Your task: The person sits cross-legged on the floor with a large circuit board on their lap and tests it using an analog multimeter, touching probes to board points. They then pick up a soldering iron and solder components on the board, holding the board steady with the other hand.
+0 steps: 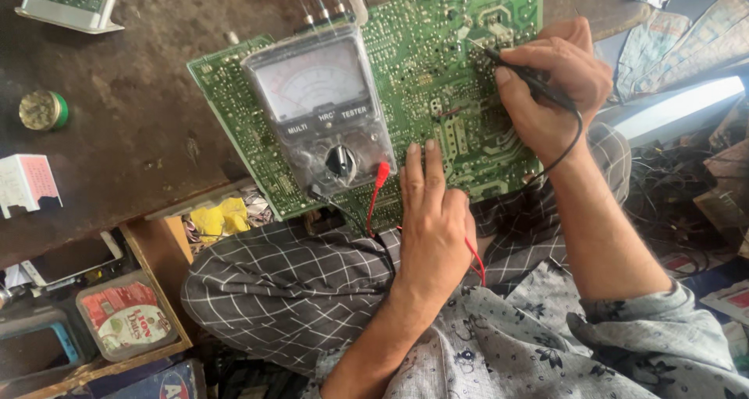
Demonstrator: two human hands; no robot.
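Dark and stained, the counter [148, 102] filled the upper left, with clutter crowding the floor on the right. Nearest the camera, checked trousers [289, 282] covered the person's lap, on which the near edge of a green circuit board [437, 79] rested, its far part lying over the counter's edge. The left hand [433, 219] lay flat and open on the board's near edge, fingers stretched out, gripping nothing; a red lead [473, 257] ran under it, its red plug [381, 173] seated in the meter [320, 106]. That analog meter sat on the board's left half, dial facing up. Farther right, the right hand [550, 83] was closed around a black probe [524, 73], its tip touching the board's solder side. Beyond, on the counter's left, stood a small round tin [43, 110] and a grey box [69, 5] at the far edge.
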